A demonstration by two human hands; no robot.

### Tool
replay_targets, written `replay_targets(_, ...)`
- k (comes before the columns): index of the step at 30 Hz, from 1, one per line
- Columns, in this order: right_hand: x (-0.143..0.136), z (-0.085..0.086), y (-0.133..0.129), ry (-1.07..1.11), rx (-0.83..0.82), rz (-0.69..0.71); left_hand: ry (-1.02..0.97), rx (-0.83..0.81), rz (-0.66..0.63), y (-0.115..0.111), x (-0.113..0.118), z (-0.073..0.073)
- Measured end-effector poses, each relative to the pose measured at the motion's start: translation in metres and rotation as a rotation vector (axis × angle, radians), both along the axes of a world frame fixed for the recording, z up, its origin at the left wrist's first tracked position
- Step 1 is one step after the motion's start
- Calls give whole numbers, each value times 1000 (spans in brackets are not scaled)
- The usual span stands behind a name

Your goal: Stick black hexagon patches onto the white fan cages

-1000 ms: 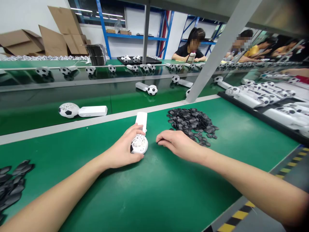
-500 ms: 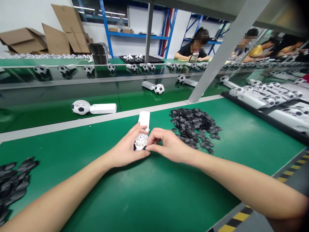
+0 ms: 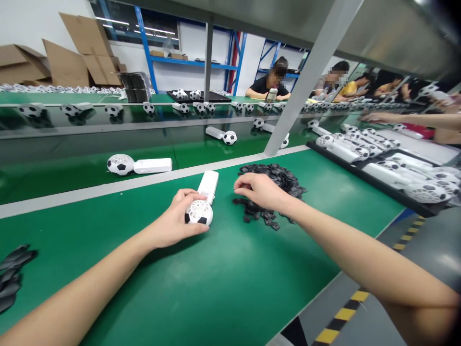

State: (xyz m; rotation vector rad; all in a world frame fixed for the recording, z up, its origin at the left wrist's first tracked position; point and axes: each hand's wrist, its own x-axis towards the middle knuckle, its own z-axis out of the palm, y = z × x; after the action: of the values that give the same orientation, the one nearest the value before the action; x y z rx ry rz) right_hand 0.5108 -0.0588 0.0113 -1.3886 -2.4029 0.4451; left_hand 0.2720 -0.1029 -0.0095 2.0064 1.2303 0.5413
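A white football-shaped head with a few black patches [image 3: 200, 213] is joined to a white handle [image 3: 209, 185] that points away from me on the green table. My left hand [image 3: 182, 218] is wrapped round the left side of this football piece, thumb at its near edge. Beside the near left part of a heap of black patches [image 3: 284, 179], my right hand [image 3: 257, 190] hovers with its fingers curled and the fingertips close together. Whether a patch is between those fingertips is too small to tell.
Behind a pale rail, a belt carries football pieces such as one at left [image 3: 120, 164]. A black tray [image 3: 363, 175] of pieces stands right, near another person's arm. A grey post [image 3: 309, 86] slants down to the rail. More black patches [image 3: 10, 278] lie far left.
My right hand has left the football piece and moved right to the black heap. The piece is tilted a little differently in my left hand. The view has turned right.
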Motion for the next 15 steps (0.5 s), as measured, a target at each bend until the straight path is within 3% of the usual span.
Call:
replay_targets(5, 25, -15, 8, -369, 101, -33, -24, -157, -29, 9, -12, 9)
replay_targets(10, 20, -24, 11, -434, 149, -2, 52, 8, -27, 6, -11, 8)
replay_targets(15, 16, -22, 9, -464, 186, 52, 83, 10, -211, 7, -18, 13)
